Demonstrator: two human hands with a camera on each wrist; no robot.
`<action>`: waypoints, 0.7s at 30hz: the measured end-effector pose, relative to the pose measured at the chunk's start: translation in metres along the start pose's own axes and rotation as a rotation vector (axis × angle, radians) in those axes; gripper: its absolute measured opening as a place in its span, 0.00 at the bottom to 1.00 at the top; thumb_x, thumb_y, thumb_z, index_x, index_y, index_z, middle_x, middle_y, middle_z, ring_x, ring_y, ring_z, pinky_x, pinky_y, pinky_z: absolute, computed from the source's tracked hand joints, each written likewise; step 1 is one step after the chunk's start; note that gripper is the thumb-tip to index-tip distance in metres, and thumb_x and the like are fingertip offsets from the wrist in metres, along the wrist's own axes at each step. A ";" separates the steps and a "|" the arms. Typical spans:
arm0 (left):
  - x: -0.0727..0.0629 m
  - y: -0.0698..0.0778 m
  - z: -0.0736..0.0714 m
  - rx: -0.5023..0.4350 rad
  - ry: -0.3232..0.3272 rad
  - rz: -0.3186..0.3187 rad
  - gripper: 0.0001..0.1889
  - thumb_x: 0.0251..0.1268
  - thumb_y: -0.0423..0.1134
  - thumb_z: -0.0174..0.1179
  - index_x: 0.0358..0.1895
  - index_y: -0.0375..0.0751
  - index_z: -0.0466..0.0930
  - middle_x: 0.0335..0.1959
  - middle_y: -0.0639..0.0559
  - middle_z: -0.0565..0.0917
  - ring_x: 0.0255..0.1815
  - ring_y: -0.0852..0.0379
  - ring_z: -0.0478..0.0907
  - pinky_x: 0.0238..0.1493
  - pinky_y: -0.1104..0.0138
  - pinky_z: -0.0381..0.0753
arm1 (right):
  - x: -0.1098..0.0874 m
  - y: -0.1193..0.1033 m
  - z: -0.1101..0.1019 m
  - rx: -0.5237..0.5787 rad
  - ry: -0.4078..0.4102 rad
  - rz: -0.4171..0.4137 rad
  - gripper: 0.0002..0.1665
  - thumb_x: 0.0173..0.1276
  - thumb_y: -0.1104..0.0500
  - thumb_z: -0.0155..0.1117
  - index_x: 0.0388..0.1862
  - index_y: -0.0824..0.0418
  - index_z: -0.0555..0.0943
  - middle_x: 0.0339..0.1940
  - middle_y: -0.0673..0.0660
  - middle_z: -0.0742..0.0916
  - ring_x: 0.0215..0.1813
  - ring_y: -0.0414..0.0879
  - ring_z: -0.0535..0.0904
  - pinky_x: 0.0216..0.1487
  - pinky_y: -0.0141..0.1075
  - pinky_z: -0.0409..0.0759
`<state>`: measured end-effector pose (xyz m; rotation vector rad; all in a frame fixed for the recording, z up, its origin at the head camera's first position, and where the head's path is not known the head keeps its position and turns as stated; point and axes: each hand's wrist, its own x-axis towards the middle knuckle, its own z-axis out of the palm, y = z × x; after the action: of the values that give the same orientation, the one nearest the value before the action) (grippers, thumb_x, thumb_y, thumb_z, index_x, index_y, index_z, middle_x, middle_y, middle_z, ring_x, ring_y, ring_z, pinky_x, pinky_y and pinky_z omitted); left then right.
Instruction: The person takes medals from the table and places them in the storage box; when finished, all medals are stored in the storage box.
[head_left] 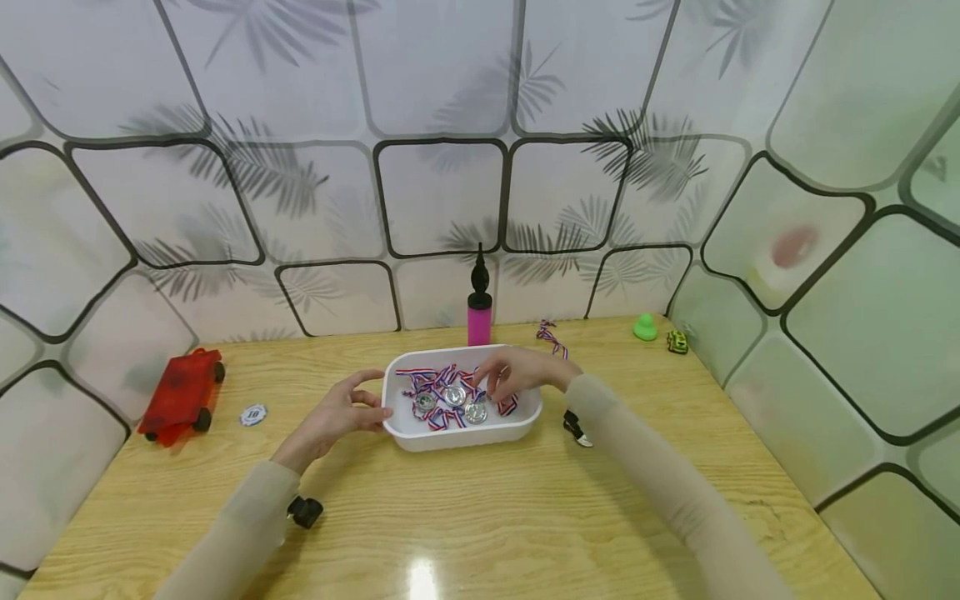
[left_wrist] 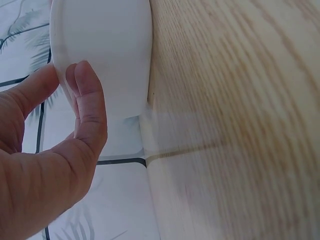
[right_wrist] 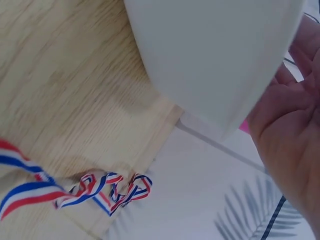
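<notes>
A white tray (head_left: 442,441) stands on the wooden table, holding several silver medals (head_left: 476,412) on red, white and blue ribbons (head_left: 422,381). At its left end, my left hand (head_left: 347,412) holds the rim with curved fingers. The left wrist view shows fingers (left_wrist: 90,107) against the tray's outer wall (left_wrist: 107,45). My right hand (head_left: 517,371) reaches over the right end into the tray, fingers bent down among the ribbons. Whether they pinch one is unclear. In the right wrist view, the tray wall (right_wrist: 215,55) hides those fingertips.
Behind the tray stands a pink and black pump (head_left: 479,323). A loose ribbon (head_left: 551,336) lies at the back. A red toy car (head_left: 183,392) and a poker chip (head_left: 253,414) are left; a green duck (head_left: 645,327) and small yellow car (head_left: 677,342) sit far right.
</notes>
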<state>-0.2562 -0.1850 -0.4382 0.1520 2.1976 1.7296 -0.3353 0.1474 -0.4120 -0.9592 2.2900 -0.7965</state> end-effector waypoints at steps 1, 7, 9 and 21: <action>0.000 0.000 0.000 -0.001 0.000 -0.002 0.39 0.61 0.30 0.66 0.74 0.38 0.57 0.42 0.40 0.76 0.34 0.53 0.83 0.43 0.59 0.88 | -0.002 0.001 -0.001 0.009 0.015 -0.014 0.23 0.60 0.70 0.66 0.56 0.64 0.82 0.37 0.57 0.88 0.37 0.40 0.82 0.44 0.32 0.83; 0.000 0.002 -0.001 0.003 0.005 -0.022 0.39 0.61 0.30 0.66 0.74 0.39 0.57 0.42 0.41 0.76 0.35 0.53 0.82 0.44 0.57 0.88 | -0.015 0.011 -0.007 0.104 0.143 -0.032 0.19 0.63 0.67 0.68 0.54 0.66 0.83 0.37 0.58 0.87 0.36 0.46 0.82 0.39 0.36 0.84; 0.000 0.002 -0.001 0.006 0.003 -0.024 0.39 0.61 0.31 0.66 0.74 0.39 0.57 0.42 0.41 0.76 0.35 0.53 0.82 0.45 0.57 0.88 | -0.021 0.015 -0.009 0.139 0.176 -0.029 0.19 0.64 0.67 0.68 0.54 0.68 0.82 0.37 0.61 0.87 0.37 0.49 0.83 0.37 0.38 0.85; 0.001 0.003 -0.002 0.005 0.006 -0.031 0.38 0.62 0.30 0.66 0.74 0.38 0.57 0.41 0.41 0.76 0.35 0.53 0.82 0.45 0.56 0.88 | -0.062 0.039 -0.023 0.240 0.299 -0.013 0.18 0.65 0.64 0.67 0.53 0.69 0.81 0.36 0.56 0.87 0.35 0.57 0.80 0.33 0.47 0.85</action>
<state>-0.2585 -0.1859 -0.4348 0.1135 2.1966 1.7105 -0.3298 0.2236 -0.4079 -0.7898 2.3628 -1.2614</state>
